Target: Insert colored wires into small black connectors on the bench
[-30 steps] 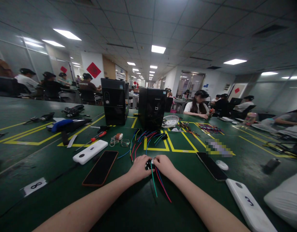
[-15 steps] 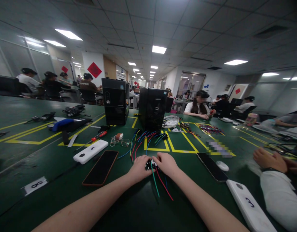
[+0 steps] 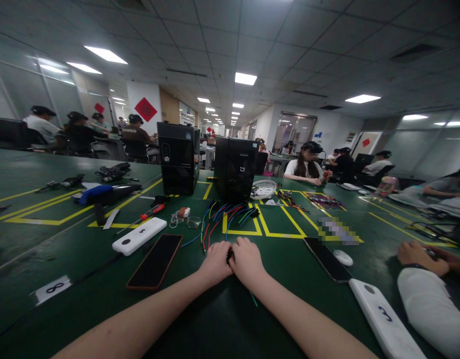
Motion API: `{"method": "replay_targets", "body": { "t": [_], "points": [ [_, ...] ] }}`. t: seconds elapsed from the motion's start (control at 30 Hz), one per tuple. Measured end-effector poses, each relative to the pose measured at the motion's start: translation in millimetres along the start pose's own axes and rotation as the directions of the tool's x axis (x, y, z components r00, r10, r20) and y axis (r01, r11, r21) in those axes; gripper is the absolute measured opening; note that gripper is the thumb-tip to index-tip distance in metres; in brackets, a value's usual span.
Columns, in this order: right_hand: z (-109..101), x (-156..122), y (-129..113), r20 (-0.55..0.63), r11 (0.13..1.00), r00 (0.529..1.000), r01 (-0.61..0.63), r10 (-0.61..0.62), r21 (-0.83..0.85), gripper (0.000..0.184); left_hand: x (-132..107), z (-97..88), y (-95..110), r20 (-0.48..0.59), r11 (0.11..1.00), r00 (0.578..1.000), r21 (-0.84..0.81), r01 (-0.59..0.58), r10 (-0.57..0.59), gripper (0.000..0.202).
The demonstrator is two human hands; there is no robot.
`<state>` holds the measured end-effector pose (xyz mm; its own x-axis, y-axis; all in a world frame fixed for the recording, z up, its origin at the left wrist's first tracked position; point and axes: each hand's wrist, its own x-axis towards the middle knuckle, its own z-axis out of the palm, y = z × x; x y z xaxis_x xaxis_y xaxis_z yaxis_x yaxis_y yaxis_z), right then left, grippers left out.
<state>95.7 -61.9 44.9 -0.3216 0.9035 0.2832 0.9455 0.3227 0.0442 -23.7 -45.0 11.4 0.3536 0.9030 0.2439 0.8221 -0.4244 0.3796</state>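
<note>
Both hands together, knuckles up. Small black part (image 3: 230, 255) sits in the gap: directly right of left hand (image 3: 216, 259), directly left of right hand (image 3: 247, 258), so neither is nearer. Left is closed on it, thumb and fingers curled round. Right is curled over its other side; fingertips hidden, can't tell what they pinch. Part's long axis: can't tell, mostly covered. Green wire (image 3: 254, 299) pokes out below right hand, free end towards the wearer and slightly right. Left of left hand: brown-edged phone (image 3: 155, 262). Right of right hand, well apart: dark phone (image 3: 327, 259), then a co-worker's hand (image 3: 420, 258). Just past both hands: loose coloured wires (image 3: 210, 227); farther, 2 black PC towers (image 3: 235, 167).
</note>
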Motion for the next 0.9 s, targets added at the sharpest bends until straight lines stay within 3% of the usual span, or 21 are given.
{"method": "replay_targets", "body": {
  "t": [0.13,0.23,0.37,0.47,0.63,0.73,0.9],
  "points": [
    [-13,0,-3,-0.082,1.0,0.996,0.027,-0.027,-0.01,0.012,0,0.8,0,-0.015,1.0,1.0,-0.015,0.006,-0.006,0.017],
    [-21,1,9,-0.109,1.0,0.994,-0.009,0.01,0.016,0.014,-2,-0.3,0,-0.035,0.999,0.999,-0.04,-0.019,0.018,0.03],
    [-15,8,39,0.081,0.982,0.982,-0.176,0.171,0.069,0.021,-4,-3.0,-1,-0.039,0.995,0.999,-0.089,-0.039,0.035,0.039],
    [-6,11,54,0.188,0.97,0.959,-0.23,0.214,0.073,0.027,-4,-3.9,-3,-0.037,0.993,0.999,-0.113,-0.03,0.026,0.04],
    [-10,6,43,0.124,0.991,0.987,-0.113,0.103,0.072,0.028,-2,-3.1,-5,-0.05,0.995,0.999,-0.101,-0.009,0.004,0.041],
    [-17,-1,30,0.2,0.999,0.979,-0.031,0.024,0.03,0.029,-2,-2.9,-5,-0.053,0.994,0.999,-0.108,-0.01,0.004,0.038],
    [-17,-5,23,0.267,0.999,0.964,0.016,-0.006,-0.033,0.026,-2,-4.1,-5,-0.051,0.994,0.999,-0.11,-0.005,0.0,0.035]
  ]
}}
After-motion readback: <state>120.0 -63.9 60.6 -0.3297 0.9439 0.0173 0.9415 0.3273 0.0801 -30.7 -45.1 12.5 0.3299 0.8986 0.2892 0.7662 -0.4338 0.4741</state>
